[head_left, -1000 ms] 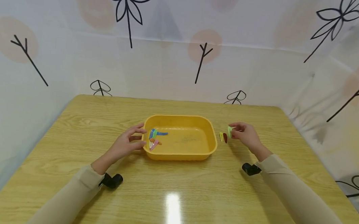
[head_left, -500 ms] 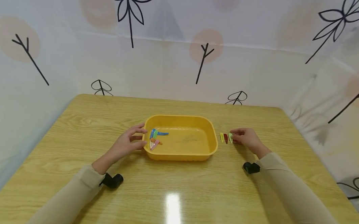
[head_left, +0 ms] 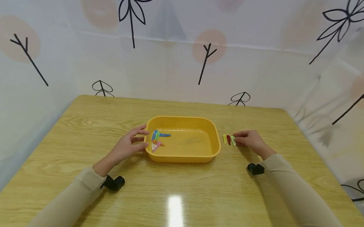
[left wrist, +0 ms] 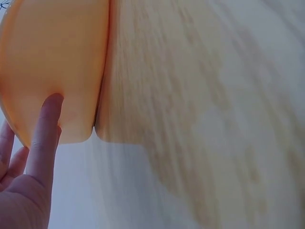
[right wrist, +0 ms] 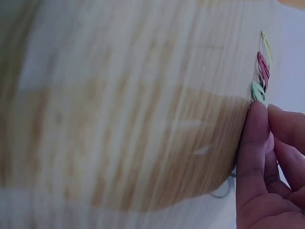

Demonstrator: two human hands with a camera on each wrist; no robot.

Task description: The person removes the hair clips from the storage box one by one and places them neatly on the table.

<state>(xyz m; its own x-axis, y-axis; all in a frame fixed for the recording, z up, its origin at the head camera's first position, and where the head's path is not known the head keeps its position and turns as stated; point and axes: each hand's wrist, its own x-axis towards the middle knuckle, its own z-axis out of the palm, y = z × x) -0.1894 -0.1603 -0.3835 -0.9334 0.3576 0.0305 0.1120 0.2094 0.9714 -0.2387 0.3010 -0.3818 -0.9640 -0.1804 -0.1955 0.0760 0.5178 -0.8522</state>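
My left hand [head_left: 131,141] holds the left end of a yellow plastic tray [head_left: 179,158], fingers over the rim. In the left wrist view, its thumb [left wrist: 45,136] lies against the outer wall. Right of the tray, my right hand [head_left: 251,140] pinches a light green hair clip [right wrist: 258,92] down at the tabletop. The clip's lower end is hidden by the fingertips. Beside it lie a dark red hair clip [head_left: 228,140] and a yellow hair clip [head_left: 224,139], forming a row of three. Inside the tray, several hair clips, including a blue clip [head_left: 165,135] and a pink clip [head_left: 157,146], gather at the left end.
The wood-grain table [head_left: 134,200] extends around the tray and hands. A patterned cloth [head_left: 172,68] hangs behind the table and along its sides. Both wrists carry small black cameras, one [head_left: 114,183] near the table in front of the tray.
The light green clip has come down from the right hand's raised fingers to the table beside the dark red clip. The left hand and tray stay as they were.
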